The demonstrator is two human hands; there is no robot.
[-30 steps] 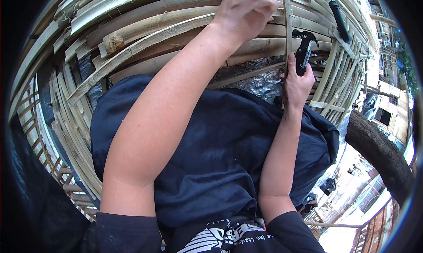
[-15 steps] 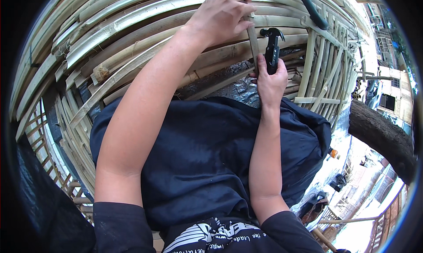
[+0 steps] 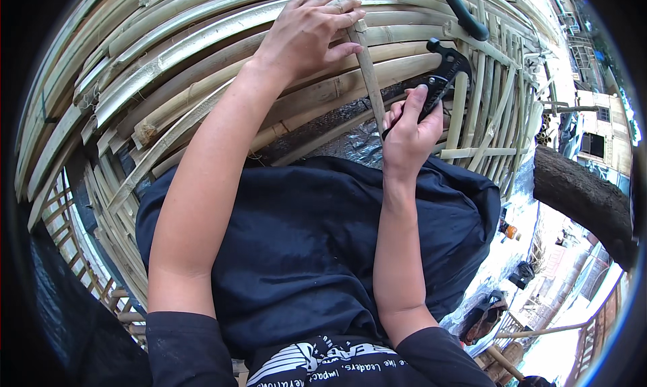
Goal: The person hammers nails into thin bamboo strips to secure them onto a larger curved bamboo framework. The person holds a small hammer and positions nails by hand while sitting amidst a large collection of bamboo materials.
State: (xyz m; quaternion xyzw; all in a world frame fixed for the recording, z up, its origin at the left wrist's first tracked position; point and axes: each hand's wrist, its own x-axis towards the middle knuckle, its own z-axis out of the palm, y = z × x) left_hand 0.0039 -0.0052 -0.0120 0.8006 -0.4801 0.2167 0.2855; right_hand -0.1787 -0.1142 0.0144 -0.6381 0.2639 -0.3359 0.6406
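My right hand (image 3: 412, 125) is closed around the handle of a black claw hammer (image 3: 447, 69), its head pointing up and away from me. A narrow bamboo strip (image 3: 368, 77) runs upright across the bamboo slats, just left of the hammer. At the strip's upper end is my left hand (image 3: 311, 33), its fingers stretched out and its thumb spread apart. The thumb tip and fingertips lie at the strip's edge and top. Between thumb and fingers a piece of the strip shows. The strip's lower end is hidden behind my right hand.
Long curved bamboo slats (image 3: 202, 40) are stacked in front of me. At the right is a bamboo lattice (image 3: 495, 97), with a dark curved handle (image 3: 465, 13) at its top. Dark cloth (image 3: 290, 232) covers my lap. A thick brown log (image 3: 583, 195) lies far right.
The hammer has swung from upright to a rightward tilt, its head now nearer the lattice. My left hand and the strip's top appear farther left. My left fingers are more spread.
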